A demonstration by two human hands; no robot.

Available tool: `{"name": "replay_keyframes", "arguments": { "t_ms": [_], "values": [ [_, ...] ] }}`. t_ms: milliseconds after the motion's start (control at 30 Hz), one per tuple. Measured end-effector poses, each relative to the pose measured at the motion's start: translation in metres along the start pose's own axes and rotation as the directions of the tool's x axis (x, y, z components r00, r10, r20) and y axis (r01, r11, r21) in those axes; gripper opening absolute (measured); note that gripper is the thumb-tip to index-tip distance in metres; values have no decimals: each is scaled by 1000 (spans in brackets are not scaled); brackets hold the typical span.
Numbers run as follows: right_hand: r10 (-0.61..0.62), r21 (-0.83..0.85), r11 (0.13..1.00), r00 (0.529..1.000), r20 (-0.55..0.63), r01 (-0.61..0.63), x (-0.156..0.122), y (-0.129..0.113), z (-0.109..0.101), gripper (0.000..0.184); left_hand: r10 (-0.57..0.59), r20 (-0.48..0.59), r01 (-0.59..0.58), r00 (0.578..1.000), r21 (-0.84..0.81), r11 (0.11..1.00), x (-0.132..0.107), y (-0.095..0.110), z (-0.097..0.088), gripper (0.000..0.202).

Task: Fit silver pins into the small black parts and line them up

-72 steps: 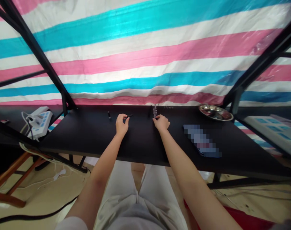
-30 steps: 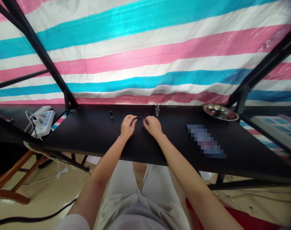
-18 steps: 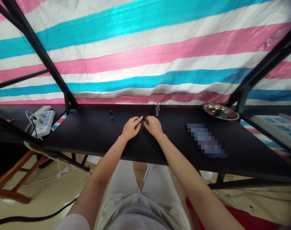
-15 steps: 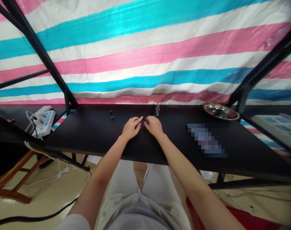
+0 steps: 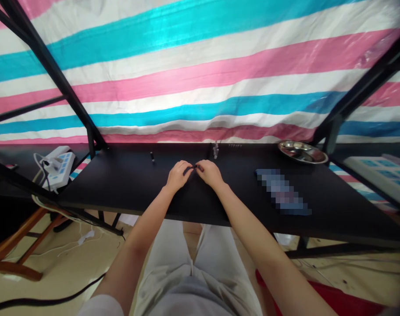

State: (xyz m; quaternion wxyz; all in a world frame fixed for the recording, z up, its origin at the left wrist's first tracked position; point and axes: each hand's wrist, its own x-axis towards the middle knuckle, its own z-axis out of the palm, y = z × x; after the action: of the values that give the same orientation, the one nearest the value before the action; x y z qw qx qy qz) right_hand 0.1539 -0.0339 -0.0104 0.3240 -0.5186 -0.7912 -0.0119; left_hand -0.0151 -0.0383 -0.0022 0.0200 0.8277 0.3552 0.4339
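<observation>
Small black piece pinched between two hands

Small black piece point(image 5: 194, 167), dark and slender, is seen only in part between the fingertips; its exact form cannot be told. It is held just above the black table point(image 5: 137, 188), near the middle. The left hand point(image 5: 177, 175) and the right hand point(image 5: 209, 174) are brought together, fingertips almost touching, each pinching one end of the piece. One further short black piece point(image 5: 151, 157) lies apart on the table to the left. One clear upright object point(image 5: 215, 150) stands beyond the hands. One metal dish point(image 5: 301, 152) rests at the far right. One white power strip point(image 5: 57, 164) lies on the left.
</observation>
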Motion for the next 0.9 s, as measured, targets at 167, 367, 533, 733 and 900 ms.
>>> {"name": "replay_keyframes", "arguments": {
  "t_ms": [167,367,533,733,900],
  "values": [
    [-27,-3,1000,1000,7,27,0,2,0,15,-17,20,17,1000,-7,1000,1,0,-1,13],
    [-16,-12,1000,1000,12,16,-1,4,-1,15,-20,64,14,998,89,996,2,-4,-1,12],
    [-3,10,1000,1000,-7,3,-1,5,-2,16,34,206,-89,978,261,961,16,4,-12,12],
    [51,134,990,997,-61,-42,-1,1,-1,24,118,472,-296,874,324,898,67,0,-43,17],
    [104,203,975,991,-86,-85,-4,5,2,29,81,571,-363,817,399,842,118,-44,-69,15]
  ]
}}
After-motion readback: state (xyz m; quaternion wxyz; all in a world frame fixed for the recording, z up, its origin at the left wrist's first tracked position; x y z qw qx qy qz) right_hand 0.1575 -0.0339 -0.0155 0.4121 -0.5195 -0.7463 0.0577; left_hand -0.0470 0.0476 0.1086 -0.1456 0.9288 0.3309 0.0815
